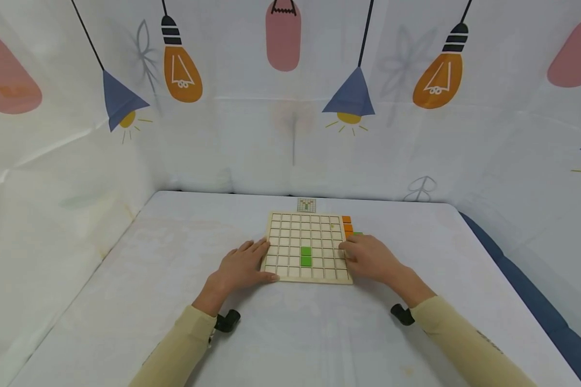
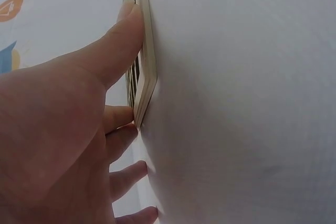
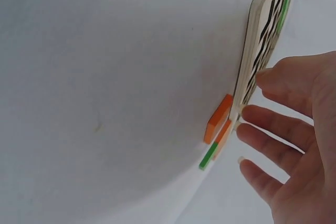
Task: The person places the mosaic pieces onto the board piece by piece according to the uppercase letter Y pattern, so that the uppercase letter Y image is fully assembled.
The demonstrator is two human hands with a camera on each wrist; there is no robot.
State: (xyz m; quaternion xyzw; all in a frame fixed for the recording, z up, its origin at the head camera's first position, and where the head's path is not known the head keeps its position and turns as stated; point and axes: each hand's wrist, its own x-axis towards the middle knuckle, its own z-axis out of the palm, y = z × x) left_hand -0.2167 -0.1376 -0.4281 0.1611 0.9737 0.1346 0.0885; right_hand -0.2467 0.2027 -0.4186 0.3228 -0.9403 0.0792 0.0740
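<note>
A pale wooden grid board lies flat on the table, with two green square tiles set one above the other in its cells. My left hand is at the board's left side, fingers extended. In the left wrist view its thumb rests on the board's edge. Beside the right edge is my right hand, its fingers loosely bent and spread at the rim, with no tile visible between them. Orange tiles and a green tile lie along that edge, partly hidden by the hand.
A small card with a coloured grid pattern lies just behind the board. The white table meets a patterned white cloth backdrop. A dark blue surface runs along the table's right side.
</note>
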